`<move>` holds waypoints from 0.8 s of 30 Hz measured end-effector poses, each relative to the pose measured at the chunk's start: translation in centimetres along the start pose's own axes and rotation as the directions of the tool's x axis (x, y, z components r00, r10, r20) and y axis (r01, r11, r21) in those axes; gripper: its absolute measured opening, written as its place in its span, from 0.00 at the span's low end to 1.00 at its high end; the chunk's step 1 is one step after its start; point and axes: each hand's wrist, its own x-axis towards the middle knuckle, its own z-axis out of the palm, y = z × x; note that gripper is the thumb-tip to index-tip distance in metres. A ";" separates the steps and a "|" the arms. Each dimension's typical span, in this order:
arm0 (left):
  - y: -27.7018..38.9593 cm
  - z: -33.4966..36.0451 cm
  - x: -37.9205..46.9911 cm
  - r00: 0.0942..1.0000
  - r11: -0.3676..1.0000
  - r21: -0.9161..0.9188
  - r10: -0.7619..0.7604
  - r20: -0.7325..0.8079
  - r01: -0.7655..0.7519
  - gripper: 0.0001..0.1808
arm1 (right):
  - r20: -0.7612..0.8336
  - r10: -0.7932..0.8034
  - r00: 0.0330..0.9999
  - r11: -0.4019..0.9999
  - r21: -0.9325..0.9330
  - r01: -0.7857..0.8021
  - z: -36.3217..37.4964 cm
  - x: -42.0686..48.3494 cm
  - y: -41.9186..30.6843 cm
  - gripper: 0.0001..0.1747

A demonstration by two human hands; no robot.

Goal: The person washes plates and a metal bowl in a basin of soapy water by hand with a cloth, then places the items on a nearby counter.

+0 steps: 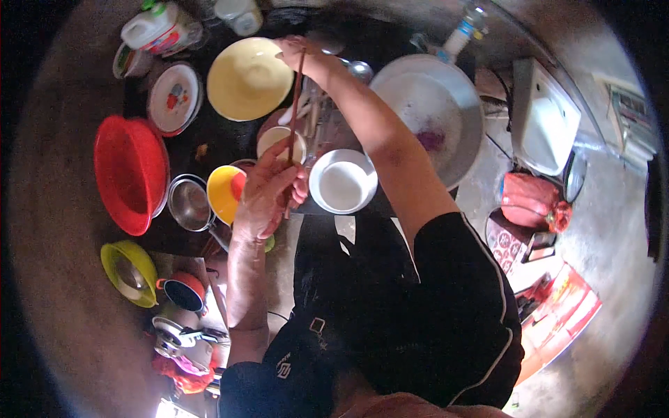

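My left hand point(274, 190) is closed around a thin brown stick, which looks like a chopstick point(297, 104). The stick points up and away, its far end overlapping my right hand point(295, 49). That hand is at the right rim of a large pale yellow bowl point(248, 78); its fingers are partly hidden, and whether they grip anything is unclear. Just beyond the left hand sits a small cream bowl point(282, 137). A yellow cup point(222, 188) stands to its left, partly covered by the hand. To its right is a white metal bowl point(342, 182).
Under my right arm sits a wide metal basin point(465, 120) holding cloudy water and something purple. Leftward are a red basin point(128, 175), a small saucepan point(189, 204) and stacked plates point(175, 99). Several utensils point(313, 117) lie between the bowls. A white sink point(549, 117) is at right.
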 end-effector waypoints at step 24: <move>-25.7 16.6 16.4 0.899 0.911 0.188 -0.294 -0.325 0.366 0.16 | 0.304 0.726 0.617 -0.407 0.913 0.030 -11.0 -34.8 2.6 0.13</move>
